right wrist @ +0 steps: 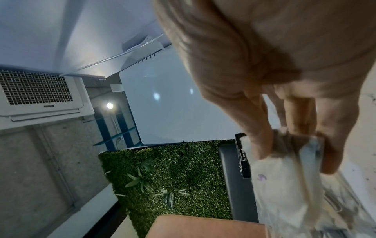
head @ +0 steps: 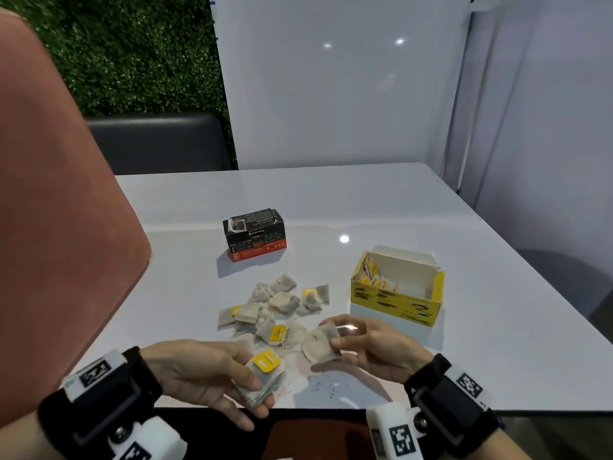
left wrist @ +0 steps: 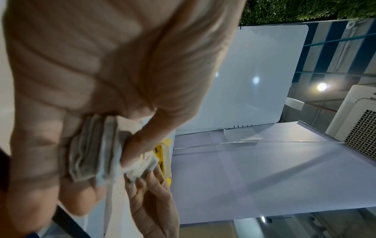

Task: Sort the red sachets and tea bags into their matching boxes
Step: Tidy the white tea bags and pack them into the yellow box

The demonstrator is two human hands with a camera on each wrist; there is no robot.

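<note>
Several loose tea bags (head: 277, 307) with yellow tags lie in a pile on the white table (head: 381, 200). My left hand (head: 232, 383) grips a small stack of tea bags (head: 265, 376) topped by a yellow tag, near the table's front edge; the same stack of tea bags (left wrist: 95, 149) sits between thumb and fingers in the left wrist view. My right hand (head: 361, 343) pinches one tea bag (head: 320, 343) just right of the pile; the pinched tea bag (right wrist: 284, 180) hangs from the fingertips. An open yellow box (head: 396, 290) holds tea bags. A black and red box (head: 254, 239) stands behind the pile.
A pink chair back (head: 59, 210) rises at the left edge of the table. A dark seat (head: 159, 141) and green hedge wall (head: 126, 54) stand behind it. A white board (head: 331, 78) stands past the far edge. Tea crumbs (head: 325, 386) dot the front of the table.
</note>
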